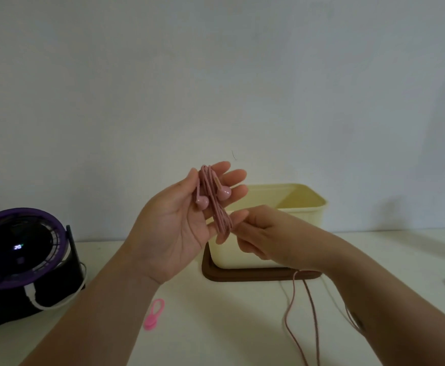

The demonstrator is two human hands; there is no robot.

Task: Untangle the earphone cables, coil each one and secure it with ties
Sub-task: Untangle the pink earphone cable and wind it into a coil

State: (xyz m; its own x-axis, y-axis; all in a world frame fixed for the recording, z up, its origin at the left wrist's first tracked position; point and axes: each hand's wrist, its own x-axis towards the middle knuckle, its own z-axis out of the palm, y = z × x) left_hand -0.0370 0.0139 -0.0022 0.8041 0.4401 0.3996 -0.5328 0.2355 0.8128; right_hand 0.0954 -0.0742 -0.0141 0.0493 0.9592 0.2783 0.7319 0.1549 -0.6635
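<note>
Plain off-white wall [216, 75] fills most of the view, with a faint dark crack-like mark near its left edge. Below it a white tabletop [216, 326] runs the full width. Lighting's pretty dim and flat (kinda greyish cast), with soft shadows. A purple-rimmed desk fan [17, 247] sits on the tabletop at the left.

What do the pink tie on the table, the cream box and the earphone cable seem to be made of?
The pink tie: probably silicone, matt, rounded loop. The cream box: likely plastic, smooth even walls, rounded corners. The earphone cable: rubbery or braided coating, matt; too blurred to tell.
</note>
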